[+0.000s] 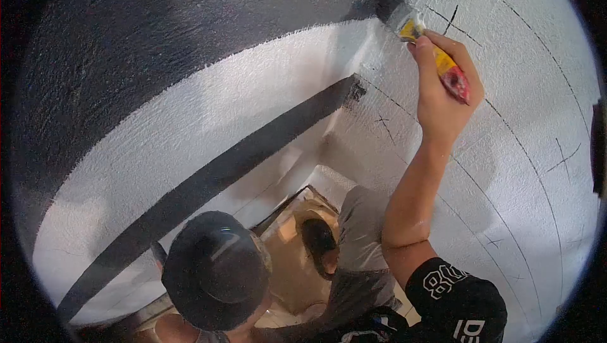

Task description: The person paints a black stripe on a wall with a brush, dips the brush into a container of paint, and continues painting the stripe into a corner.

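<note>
My right hand point(446, 84) is closed round the yellow and red handle of a paintbrush point(411, 29) at the upper right. The brush's dark, paint-covered bristles touch the wall near the inner corner, at the edge of the dark painted area point(253, 1). Below it runs a white band point(190, 103), then a curved dark stripe point(215, 172) that ends at the corner. The white wall point(506, 90) on the right carries thin curved pencil-like lines and several cross marks. My left hand is not in view.
Below, at the left, another person in a dark cap point(218, 270) is close to the wall. Grey trousers point(360, 248) and a dark shoe point(318, 242) show near the tan floor covering point(284, 267). A dark object point(599, 147) stands at the right edge.
</note>
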A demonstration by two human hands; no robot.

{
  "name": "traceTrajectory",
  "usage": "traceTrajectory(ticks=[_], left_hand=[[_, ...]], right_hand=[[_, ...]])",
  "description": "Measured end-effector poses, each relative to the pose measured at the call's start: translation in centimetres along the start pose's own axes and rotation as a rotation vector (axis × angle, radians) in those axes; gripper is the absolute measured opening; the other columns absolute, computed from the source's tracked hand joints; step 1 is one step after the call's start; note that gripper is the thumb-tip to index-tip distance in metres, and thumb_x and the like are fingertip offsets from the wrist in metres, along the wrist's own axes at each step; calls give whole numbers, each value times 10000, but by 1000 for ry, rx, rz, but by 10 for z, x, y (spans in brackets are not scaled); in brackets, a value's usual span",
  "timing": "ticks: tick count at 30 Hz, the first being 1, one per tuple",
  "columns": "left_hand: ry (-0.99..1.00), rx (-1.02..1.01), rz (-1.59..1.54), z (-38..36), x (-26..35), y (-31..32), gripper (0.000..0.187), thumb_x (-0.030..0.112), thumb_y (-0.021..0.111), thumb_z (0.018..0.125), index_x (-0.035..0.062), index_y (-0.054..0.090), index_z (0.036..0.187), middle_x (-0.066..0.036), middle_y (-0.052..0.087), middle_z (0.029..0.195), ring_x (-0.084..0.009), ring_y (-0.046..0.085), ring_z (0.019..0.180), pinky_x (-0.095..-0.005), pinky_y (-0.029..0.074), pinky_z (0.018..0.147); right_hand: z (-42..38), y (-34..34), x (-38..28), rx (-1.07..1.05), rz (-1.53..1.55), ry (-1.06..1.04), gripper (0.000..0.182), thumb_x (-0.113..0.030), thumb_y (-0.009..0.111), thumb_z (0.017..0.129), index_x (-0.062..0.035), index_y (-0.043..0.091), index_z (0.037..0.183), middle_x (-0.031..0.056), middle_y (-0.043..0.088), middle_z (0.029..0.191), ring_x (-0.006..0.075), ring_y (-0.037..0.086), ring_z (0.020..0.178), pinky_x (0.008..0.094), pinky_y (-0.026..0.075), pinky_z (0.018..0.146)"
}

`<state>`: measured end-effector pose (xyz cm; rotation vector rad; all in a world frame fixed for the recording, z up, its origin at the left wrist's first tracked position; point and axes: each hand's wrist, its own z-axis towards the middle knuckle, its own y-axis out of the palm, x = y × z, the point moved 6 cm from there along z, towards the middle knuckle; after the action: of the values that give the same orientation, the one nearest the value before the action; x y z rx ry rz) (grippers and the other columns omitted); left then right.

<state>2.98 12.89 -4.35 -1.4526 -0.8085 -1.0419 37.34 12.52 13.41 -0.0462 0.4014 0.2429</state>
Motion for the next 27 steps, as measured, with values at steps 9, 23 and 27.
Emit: traceTrajectory(ticks=[9,23,27], left_hand=[[-10,0,7,-1,-2,-2,592,160,769,633,-9,502,1134,-157,577,1068,-259,574,923,-342,446,841],[-10,-1,10,-3,-2,-3,580,160,764,643,-6,503,1134,-155,577,1068,-259,575,920,-342,446,840],[-10,5,7,-3,-1,-3,577,160,763,646,-5,504,1134,-155,577,1068,-259,575,919,-341,446,840]], right_hand=[[1,-2,-1,146,288,-40,100,-43,638,796,31,630,862,72,640,792,95,588,697,200,455,662],[-2,5,1,-76,-46,-41,116,-63,633,799,24,641,875,98,641,828,132,617,774,224,487,702],[-6,15,4,-107,-43,-26,114,-50,626,801,38,634,873,111,636,847,154,626,766,241,506,702]])
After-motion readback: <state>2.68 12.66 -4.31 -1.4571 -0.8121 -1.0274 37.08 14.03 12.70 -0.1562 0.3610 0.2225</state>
